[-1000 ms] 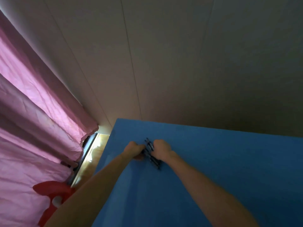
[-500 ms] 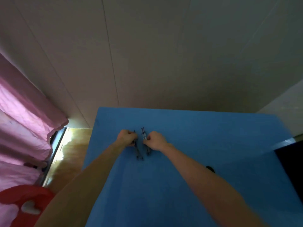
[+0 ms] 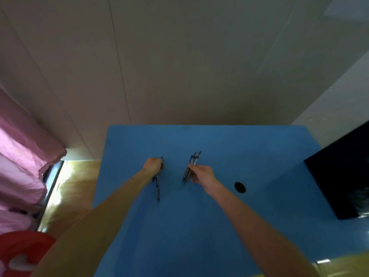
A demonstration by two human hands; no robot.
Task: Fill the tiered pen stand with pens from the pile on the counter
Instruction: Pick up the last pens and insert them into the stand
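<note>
While both arms reach out over the blue desk (image 3: 219,226), each hand holds a small bunch of dark pens. The left hand (image 3: 153,164) is closed in a fist round its left bunch of pens (image 3: 157,188), whose lower ends trail out below the palm toward the person, with a short tip showing above the knuckles. The right hand (image 3: 201,174) has its fingers (image 3: 192,170) curled loosely round the right bunch of pens (image 3: 191,166), gripping near the middle so that the tips fan out past the fingers toward the wall. The two bunches are well apart. No pen stand can be made out in this view; a black box (image 3: 339,176) sits at the right edge of the desk and a small dark round thing (image 3: 240,187) lies near the right forearm.

Pens like these are likely light, stiff and smooth, so a bundle tends to slide apart or roll if gripped loosely. Holding each bunch near its middle with the fingers wrapped round looks like the safest hold, keeping the barrels parallel. Dropping one would probably do no harm, but loose pens could roll off the edge, so a firm, even squeeze seems wise.
</note>
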